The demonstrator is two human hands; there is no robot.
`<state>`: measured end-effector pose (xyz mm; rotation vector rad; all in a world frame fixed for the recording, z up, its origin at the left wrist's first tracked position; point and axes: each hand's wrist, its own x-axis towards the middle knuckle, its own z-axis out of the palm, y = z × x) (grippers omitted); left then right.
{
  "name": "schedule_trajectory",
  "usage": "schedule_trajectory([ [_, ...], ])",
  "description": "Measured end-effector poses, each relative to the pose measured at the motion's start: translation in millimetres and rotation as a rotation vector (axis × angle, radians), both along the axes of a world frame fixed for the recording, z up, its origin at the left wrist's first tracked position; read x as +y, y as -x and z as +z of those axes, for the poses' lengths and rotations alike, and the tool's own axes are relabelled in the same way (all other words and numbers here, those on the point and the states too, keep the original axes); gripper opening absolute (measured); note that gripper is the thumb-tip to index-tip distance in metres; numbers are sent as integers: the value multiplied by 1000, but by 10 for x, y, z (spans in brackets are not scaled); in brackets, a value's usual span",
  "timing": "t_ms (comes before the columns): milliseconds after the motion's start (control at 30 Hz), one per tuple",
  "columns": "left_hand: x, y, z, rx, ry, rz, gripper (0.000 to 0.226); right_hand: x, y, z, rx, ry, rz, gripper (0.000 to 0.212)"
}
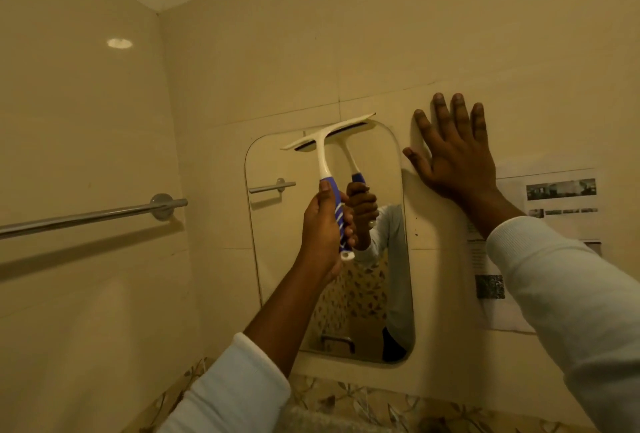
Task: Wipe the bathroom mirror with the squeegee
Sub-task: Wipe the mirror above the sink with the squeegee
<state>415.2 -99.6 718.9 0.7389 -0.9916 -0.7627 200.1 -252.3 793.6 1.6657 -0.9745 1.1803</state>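
A tall mirror (287, 224) with rounded corners hangs on the cream tiled wall. My left hand (323, 224) grips the blue-and-white handle of a white squeegee (325, 145). Its blade lies against the mirror's top edge, tilted up to the right. The mirror shows the squeegee and hand reflected. My right hand (453, 158) presses flat on the wall just right of the mirror, fingers spread.
A chrome towel bar (90, 216) runs along the left wall. A printed paper sheet (540, 210) is stuck to the wall right of the mirror, partly behind my right sleeve. Patterned tiles (346, 401) run below the mirror.
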Motion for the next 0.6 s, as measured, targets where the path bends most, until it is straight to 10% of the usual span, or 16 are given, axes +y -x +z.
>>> schedule_trajectory([
  [600,-217,176,-600,-224,-22,96,34,50,-11,-12,-1,-7,9,81],
])
